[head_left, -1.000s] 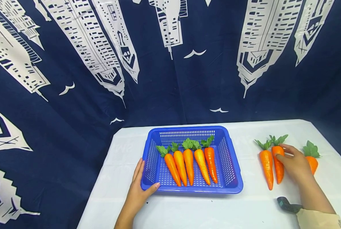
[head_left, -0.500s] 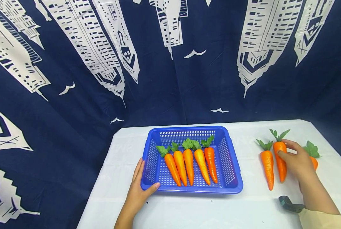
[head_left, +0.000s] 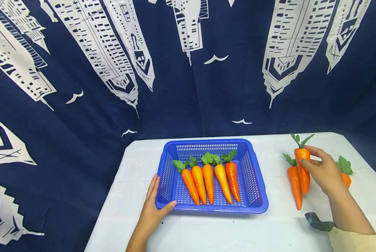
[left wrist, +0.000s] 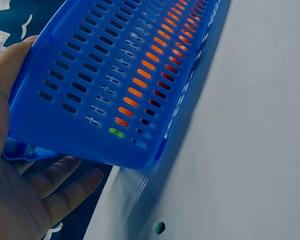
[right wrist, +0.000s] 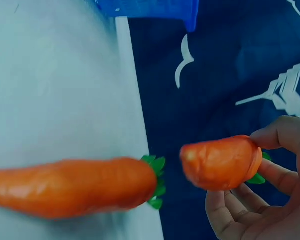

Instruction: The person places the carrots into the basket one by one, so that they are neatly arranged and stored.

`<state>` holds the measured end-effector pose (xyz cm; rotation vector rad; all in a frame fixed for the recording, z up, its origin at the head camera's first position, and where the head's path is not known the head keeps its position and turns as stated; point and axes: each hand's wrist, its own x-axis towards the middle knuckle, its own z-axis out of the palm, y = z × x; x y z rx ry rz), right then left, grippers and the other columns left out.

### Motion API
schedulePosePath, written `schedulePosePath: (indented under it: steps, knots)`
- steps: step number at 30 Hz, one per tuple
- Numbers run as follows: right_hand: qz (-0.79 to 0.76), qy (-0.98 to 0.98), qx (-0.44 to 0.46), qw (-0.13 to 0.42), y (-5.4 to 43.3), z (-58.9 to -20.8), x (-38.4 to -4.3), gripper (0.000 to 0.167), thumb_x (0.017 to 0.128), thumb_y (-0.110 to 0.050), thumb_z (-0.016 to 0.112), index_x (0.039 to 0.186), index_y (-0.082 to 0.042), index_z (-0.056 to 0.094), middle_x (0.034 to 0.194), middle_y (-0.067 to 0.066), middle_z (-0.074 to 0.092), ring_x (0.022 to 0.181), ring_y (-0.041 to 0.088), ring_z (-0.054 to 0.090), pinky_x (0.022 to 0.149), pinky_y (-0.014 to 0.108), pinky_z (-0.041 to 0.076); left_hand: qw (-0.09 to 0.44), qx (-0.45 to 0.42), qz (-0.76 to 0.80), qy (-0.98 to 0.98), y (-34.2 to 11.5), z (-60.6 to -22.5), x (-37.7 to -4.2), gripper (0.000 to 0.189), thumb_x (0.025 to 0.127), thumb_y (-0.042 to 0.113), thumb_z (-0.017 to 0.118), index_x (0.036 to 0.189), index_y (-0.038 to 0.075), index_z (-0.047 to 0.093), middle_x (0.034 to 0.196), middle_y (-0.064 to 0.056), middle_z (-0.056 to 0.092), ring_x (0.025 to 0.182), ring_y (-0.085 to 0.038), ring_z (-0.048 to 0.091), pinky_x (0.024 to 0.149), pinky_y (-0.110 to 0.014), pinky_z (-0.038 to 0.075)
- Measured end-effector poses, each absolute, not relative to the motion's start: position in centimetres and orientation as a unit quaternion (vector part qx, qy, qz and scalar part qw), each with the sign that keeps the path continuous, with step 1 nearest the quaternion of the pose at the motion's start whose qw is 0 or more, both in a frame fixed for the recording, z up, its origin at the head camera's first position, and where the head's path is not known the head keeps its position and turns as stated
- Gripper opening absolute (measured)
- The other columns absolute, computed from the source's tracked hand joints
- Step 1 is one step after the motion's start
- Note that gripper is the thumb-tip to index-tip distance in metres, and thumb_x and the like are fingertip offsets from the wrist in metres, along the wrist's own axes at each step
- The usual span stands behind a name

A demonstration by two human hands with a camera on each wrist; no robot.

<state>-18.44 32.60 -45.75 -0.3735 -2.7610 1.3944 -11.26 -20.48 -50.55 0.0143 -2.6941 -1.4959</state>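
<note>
My right hand (head_left: 326,173) pinches an orange carrot (head_left: 304,178) with green leaves near its top, raised off the table. In the right wrist view the carrot (right wrist: 215,162) points tip-first toward the camera, between thumb and fingers. Just left of it and partly overlapped lies another carrot (head_left: 295,187). A third carrot (head_left: 346,179) is mostly hidden behind the right hand. At the front left corner of a blue plastic basket (head_left: 213,209), my left hand (head_left: 151,211) rests with fairly straight fingers along the side and thumb at the front rim. Several carrots (head_left: 208,182) lie side by side inside.
The white table (head_left: 206,232) ends at a dark blue curtain (head_left: 175,105) printed with white buildings and birds. A dark curved device (head_left: 318,222) is worn at the right wrist. The basket's right part has bare floor beside the carrots.
My right hand has lifted its carrot from the table and moved it slightly back and left, over the neighbouring carrot. My left hand and the basket have stayed in place.
</note>
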Motion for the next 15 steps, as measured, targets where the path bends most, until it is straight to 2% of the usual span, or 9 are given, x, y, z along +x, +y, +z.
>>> schedulePosePath:
  steps: [7, 15]
  knots:
    - [0.449, -0.888, -0.09, 0.027, 30.6, -44.5, -18.8, 0.068, 0.104, -0.039, 0.051, 0.16, -0.01, 0.025, 0.159, 0.034, 0.026, 0.131, 0.059, 0.044, 0.094, 0.073, 0.045, 0.029, 0.006, -0.486, -0.873, -20.5, -50.6, -11.2, 0.105, 0.082, 0.037, 0.084, 0.163, 0.028, 0.018, 0.171, 0.01, 0.007, 0.159, -0.033, 0.012, 0.121, -0.066, 0.015]
    - [0.433, -0.9, -0.035, 0.044, 28.1, -42.9, -19.5, 0.064, 0.104, -0.029, 0.055, 0.159, -0.009, 0.03, 0.155, 0.035, 0.033, 0.128, 0.06, 0.047, 0.091, 0.06, 0.049, 0.03, 0.003, -0.493, -0.869, -20.5, -50.7, -11.3, 0.105, 0.082, 0.037, 0.084, 0.163, 0.028, 0.019, 0.171, 0.011, 0.007, 0.159, -0.032, 0.012, 0.122, -0.066, 0.014]
